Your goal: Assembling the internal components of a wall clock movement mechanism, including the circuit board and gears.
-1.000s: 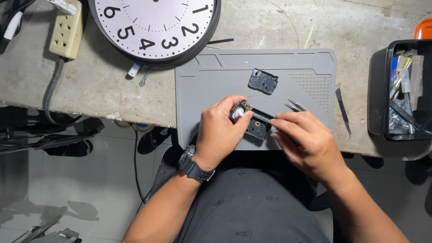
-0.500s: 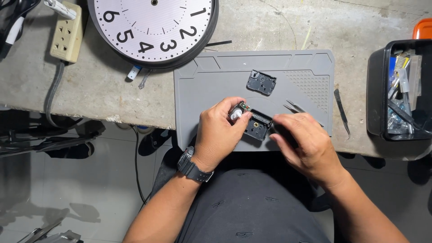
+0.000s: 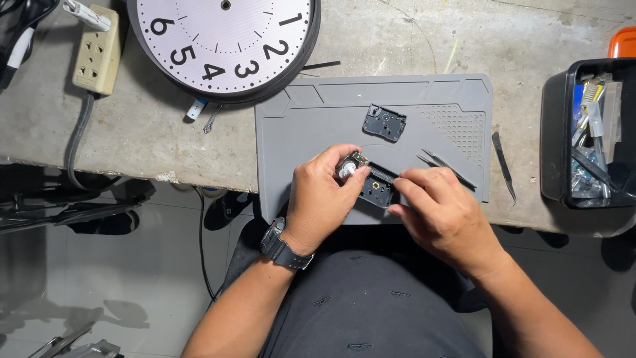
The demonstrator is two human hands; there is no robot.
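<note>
My left hand pinches a small clock-movement part with a white gear and a bit of green circuit board, just above the grey work mat's near edge. My right hand grips the open black clock movement case from its right side, fingertips on its top edge. The two hands nearly meet over the case. A black movement cover lies loose further up the mat. Metal tweezers rest on the mat just beyond my right hand.
A round wall clock lies face up at the back left of the concrete bench. A beige power strip sits left of it. A black tool lies off the mat's right edge, and a black bin of tools stands far right.
My right hand has shifted slightly left and closer onto the black case. My left hand keeps the small gear part in nearly the same place.
</note>
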